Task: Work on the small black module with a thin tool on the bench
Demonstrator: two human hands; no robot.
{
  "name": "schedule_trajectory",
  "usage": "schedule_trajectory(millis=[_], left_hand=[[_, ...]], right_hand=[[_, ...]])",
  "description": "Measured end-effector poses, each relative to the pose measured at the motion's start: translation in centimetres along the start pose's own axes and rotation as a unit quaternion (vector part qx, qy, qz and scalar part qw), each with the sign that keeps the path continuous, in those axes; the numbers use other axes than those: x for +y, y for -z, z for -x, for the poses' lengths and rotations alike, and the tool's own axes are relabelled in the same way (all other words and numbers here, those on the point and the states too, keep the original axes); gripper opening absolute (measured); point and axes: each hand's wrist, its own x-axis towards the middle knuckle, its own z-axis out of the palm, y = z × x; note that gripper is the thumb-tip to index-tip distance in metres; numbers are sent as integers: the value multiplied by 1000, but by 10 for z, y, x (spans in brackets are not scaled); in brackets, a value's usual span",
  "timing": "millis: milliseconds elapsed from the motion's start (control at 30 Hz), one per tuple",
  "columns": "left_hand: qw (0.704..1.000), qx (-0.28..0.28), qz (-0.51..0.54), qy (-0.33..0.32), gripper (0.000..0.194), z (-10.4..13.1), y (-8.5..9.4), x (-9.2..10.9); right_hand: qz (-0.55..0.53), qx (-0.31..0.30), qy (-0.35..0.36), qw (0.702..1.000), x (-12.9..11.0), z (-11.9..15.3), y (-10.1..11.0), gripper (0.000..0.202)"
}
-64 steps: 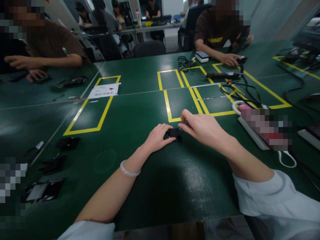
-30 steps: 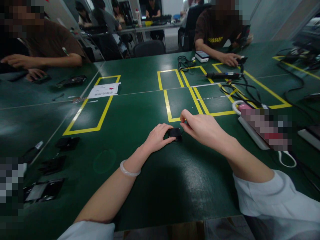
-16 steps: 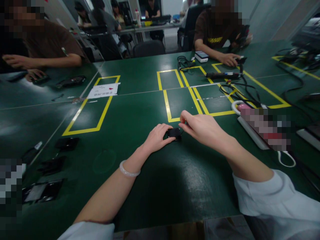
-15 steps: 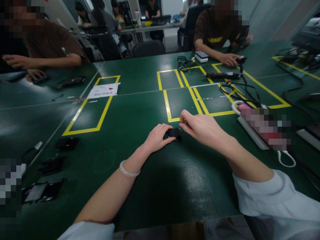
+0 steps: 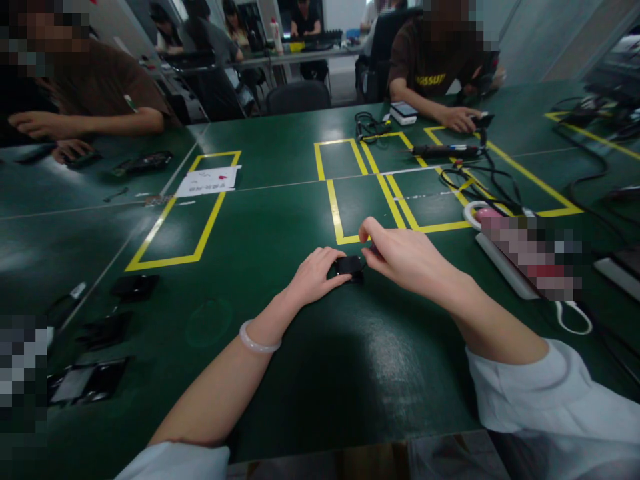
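On the green table, my left hand (image 5: 319, 272) grips a small black box-shaped device (image 5: 349, 266) between thumb and fingers, holding it against the tabletop. Close to the device's right side, my right hand (image 5: 395, 248) is closed in a pinch with the index finger bent. A short, thin dark piece shows between the pinching fingers and the device, but most of it is hidden by the hand. I cannot make out what kind of thing it is.
Several black parts (image 5: 135, 287) lie at the left. A white paper label (image 5: 209, 181) and yellow tape outlines mark the table. To the right lie tangled black cables (image 5: 493, 177) and a blurred-out item on a grey slab (image 5: 507, 267). Co-workers (image 5: 425, 67) sit across the table.
The fingers of my right hand have shifted slightly in their pinch beside the device. My left hand and the black device stay in place.
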Motion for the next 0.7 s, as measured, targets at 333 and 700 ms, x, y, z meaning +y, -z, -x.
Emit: schedule_trajectory(millis=[333,700], left_hand=[[1000,-1,0,-2,36,0,1,1],[1000,-4,0,2,37,0,2,2]], right_hand=[[-4,-8,-5,1000,-3,-1,2,27],[7,15,2,1000,2,0,-3,21]])
